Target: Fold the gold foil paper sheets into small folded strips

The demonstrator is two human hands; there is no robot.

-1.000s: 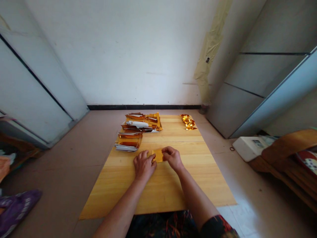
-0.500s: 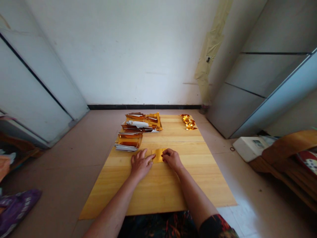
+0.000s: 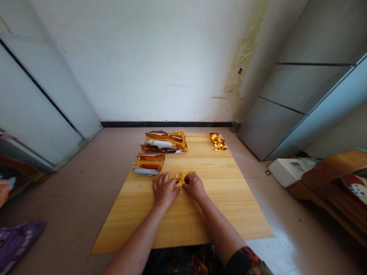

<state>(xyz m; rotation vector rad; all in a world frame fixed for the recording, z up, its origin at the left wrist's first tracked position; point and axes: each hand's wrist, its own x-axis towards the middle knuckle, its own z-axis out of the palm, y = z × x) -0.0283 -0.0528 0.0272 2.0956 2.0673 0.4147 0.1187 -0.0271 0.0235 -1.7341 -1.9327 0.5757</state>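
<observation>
A small sheet of gold foil paper (image 3: 179,176) lies on the wooden table in front of me, partly covered by my fingers. My left hand (image 3: 165,190) rests palm down at its left edge. Its fingers are spread on the wood, and the thumb reaches onto the foil. My right hand (image 3: 195,186) is closed in a pinch at the paper's near right part, close to the left thumb. The exact fold under the right fingertips is hidden.
Stacks of gold foil sheets (image 3: 150,162) with pale backs lie at the table's (image 3: 229,214) far left. Several shiny folded gold pieces (image 3: 219,142) sit at its far right corner. A white box (image 3: 282,172) stands beyond the right edge, and a purple bag (image 3: 21,240) lies at left.
My right hand has moved left and slightly nearer to me, bringing its pinch close to my left thumb. The left hand stays almost in place.
</observation>
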